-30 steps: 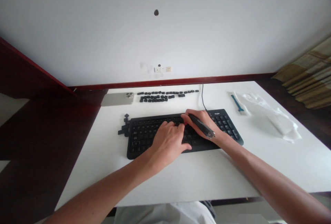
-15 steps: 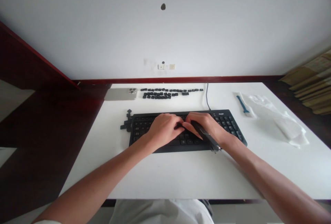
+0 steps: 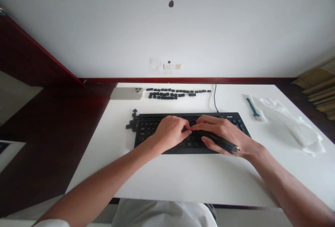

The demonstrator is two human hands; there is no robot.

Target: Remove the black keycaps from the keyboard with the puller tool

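Observation:
My left hand (image 3: 170, 132) rests curled on the middle of a black computer keyboard (image 3: 149, 129), its fingertips hidden among the keys. My right hand (image 3: 222, 134) lies over the keyboard's right half, with a black pen-shaped tool (image 3: 222, 142) with a metal end held in its palm. The index finger of my right hand stretches left and nearly meets my left hand. Black keycaps (image 3: 133, 124) lie in a small heap against the keyboard's left edge.
Rows of loose black keycaps (image 3: 167, 93) lie behind the keyboard on the white table (image 3: 183, 178), next to a smartphone (image 3: 126, 93). A black cable (image 3: 215, 97) runs toward the wall. At right lie a blue-handled tool (image 3: 252, 107) and white plastic wrap (image 3: 290, 125).
My right hand has slid right along the keyboard, and the tool in it now lies flatter. My left hand stays on the keys. The whole view has shifted slightly.

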